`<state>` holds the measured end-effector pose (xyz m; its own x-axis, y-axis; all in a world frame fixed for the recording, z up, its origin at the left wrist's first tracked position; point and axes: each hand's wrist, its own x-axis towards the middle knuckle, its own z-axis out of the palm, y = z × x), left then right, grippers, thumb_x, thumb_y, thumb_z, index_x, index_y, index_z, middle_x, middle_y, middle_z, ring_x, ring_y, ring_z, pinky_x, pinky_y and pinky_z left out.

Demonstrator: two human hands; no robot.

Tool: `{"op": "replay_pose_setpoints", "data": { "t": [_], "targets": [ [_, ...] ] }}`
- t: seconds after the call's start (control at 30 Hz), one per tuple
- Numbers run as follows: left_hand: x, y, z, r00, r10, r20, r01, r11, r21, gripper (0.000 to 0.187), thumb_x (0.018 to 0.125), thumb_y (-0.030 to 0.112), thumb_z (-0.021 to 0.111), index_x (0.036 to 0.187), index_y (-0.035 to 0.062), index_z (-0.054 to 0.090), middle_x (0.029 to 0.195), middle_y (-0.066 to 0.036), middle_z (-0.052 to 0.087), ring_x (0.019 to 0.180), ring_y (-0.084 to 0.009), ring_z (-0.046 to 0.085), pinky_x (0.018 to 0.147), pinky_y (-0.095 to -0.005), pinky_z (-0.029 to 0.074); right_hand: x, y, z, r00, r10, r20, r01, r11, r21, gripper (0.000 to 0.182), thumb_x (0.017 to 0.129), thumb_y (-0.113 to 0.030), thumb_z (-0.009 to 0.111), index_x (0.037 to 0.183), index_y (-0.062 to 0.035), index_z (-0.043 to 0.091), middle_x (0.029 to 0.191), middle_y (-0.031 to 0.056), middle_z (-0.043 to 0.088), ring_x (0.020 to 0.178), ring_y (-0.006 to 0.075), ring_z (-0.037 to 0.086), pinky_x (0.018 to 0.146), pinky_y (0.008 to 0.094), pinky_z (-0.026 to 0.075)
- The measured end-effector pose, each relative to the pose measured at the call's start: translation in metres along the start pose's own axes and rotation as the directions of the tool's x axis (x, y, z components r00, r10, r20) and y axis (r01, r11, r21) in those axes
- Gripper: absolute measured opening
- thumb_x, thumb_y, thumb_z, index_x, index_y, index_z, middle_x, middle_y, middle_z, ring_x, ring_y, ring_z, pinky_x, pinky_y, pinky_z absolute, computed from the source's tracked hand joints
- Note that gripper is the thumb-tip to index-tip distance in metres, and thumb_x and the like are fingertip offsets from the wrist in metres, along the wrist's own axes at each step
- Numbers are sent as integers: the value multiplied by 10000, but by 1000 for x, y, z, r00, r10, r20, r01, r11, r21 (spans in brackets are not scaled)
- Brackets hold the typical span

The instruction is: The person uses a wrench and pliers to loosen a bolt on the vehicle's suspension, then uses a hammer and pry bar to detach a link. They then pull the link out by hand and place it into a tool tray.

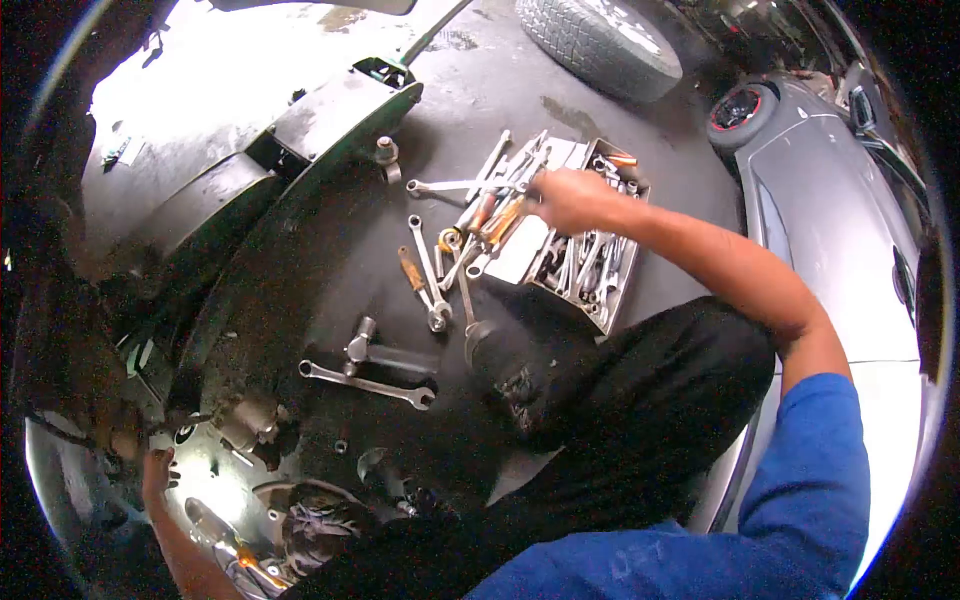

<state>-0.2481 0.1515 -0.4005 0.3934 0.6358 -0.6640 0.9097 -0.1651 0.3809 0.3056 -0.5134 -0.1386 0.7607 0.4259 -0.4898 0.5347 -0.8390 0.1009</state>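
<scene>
My right hand (575, 200) is closed on one end of a combination wrench (460, 186), which points left above a pile of hand tools. Beneath it are screwdrivers (500, 222) and more wrenches, beside and over the edge of an open metal toolbox (617, 312). At the lower left, my left hand (158, 472) is beside dark vehicle parts; its fingers are too dim to tell what they grip. On the floor between my hands lie another combination wrench (368, 385), a socket handle (358, 345) and a wooden-handled tool (412, 270).
A loose tyre (600, 45) lies at the back. A silver car (830, 200) stands along the right. To the left is a large dark vehicle panel (345, 120). Near my legs are an orange-handled screwdriver (258, 565) and a crumpled rag (325, 525). A socket (386, 150) stands behind the wrenches.
</scene>
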Motion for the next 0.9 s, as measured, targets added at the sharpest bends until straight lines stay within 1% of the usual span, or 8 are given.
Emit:
{"op": "replay_pose_setpoints", "data": {
  "t": [0.1, 0.13, 0.2, 0.33, 0.5, 0.63, 0.73, 0.9],
  "targets": [
    [9, -4, -5, 1000, 7, -14, -7, 1000, 4, 495, 913, 403, 684, 1106, -46, 604, 879, -171, 682, 635, -265, 680, 522, -405, 531, -28, -50, -31, 987, -106, -123, 111, 993, 32, 444, 988, -433, 525, 1194, -65, 663, 1014, 227, 699, 990, 417, 660, 894, 497, 510],
    [10, -4, -5, 1000, 11, -11, -11, 1000, 8, 497, 913, 406, 683, 1102, -47, 606, 877, -171, 683, 635, -265, 680, 526, -406, 532, -19, -50, -19, 900, -236, -366, 268, 963, 39, 386, 971, -389, 530, 1070, -44, 673, 891, 230, 698, 864, 422, 686, 793, 517, 539],
    [11, -2, -8, 1000, 21, -11, -21, 1000, 23, 500, 913, 412, 681, 1096, -49, 611, 874, -172, 684, 635, -264, 679, 534, -407, 533, -19, -49, -4, 871, -338, -357, 399, 910, 112, 378, 969, -374, 529, 1095, -44, 664, 850, 221, 695, 828, 409, 688, 774, 503, 542],
    [7, -3, -6, 995, 93, -21, -90, 989, 113, 508, 913, 422, 676, 1082, -53, 621, 867, -173, 687, 635, -264, 677, 549, -410, 535, -3, 10, 52, 973, -117, 199, 62, 963, 264, 372, 969, -329, 574, 1142, -14, 668, 969, 233, 695, 946, 361, 674, 851, 449, 510],
    [-46, 30, -7, 993, 97, -63, -79, 966, 247, 519, 913, 436, 669, 1066, -59, 633, 858, -174, 691, 635, -263, 675, 568, -413, 538, -9, 14, 147, 950, -298, -90, 307, 853, 422, 213, 948, -214, 637, 1020, -20, 686, 887, 210, 697, 838, 342, 689, 788, 412, 528],
    [-84, 35, -7, 986, 159, -48, -133, 931, 340, 569, 917, 499, 627, 996, -63, 665, 839, -170, 705, 649, -241, 666, 649, -394, 542, 32, -74, 204, 603, -770, -208, 798, 581, 161, 333, 883, -245, 700, 1185, -115, 641, 1240, 184, 592, 1133, 327, 594, 905, 409, 505],
    [-144, 64, -5, 958, 279, -68, -226, 880, 417, 557, 913, 490, 626, 1008, -57, 670, 830, -171, 707, 670, -239, 660, 682, -407, 531, 28, -174, 197, 318, -879, -356, 945, 325, 42, 508, 848, -309, 730, 1309, -168, 572, 1436, 200, 442, 1287, 413, 462, 1050, 502, 421],
    [-210, 78, 17, 967, 182, -179, -148, 971, 190, 484, 912, 442, 644, 1058, -19, 683, 888, -172, 716, 754, -256, 675, 729, -413, 518, 47, -247, 232, 301, -901, -313, 944, 327, -33, 856, 805, -325, 770, 1535, -239, 332, 1605, 219, 191, 1459, 454, 226, 1140, 655, 249]
  ]
}}
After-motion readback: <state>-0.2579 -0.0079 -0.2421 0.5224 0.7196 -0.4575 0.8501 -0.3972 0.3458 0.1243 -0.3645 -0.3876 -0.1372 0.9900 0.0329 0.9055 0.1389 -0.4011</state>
